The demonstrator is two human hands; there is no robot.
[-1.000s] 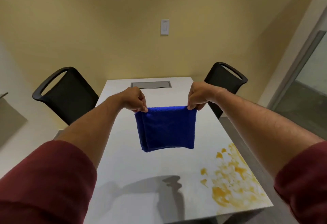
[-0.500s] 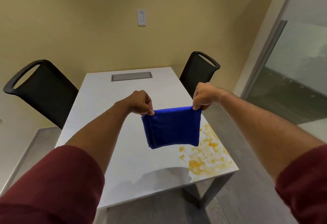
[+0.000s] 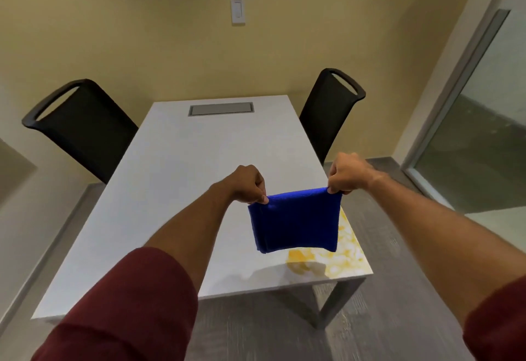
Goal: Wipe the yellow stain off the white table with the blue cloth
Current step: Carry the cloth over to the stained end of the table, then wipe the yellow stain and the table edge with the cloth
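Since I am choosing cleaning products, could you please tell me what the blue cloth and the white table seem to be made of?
The blue cloth looks like soft microfibre or terry: matte, fuzzy pile, hanging limp in folded layers. The white table appears to be smooth laminate or a similar hard coated top, lightly glossy, since it shows a soft sheen and shadows; the exact material is not certain.

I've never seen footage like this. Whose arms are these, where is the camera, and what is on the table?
No machine here: a person wears a wide-angle camera on the head, so you look forward and down along both arms. The left hand and right hand each pinch a top corner of a folded blue cloth, which hangs in the air above the white table. A yellow stain lies on the table's near right corner, partly hidden by the cloth. Two black chairs, one on the left and one on the right, flank the table.
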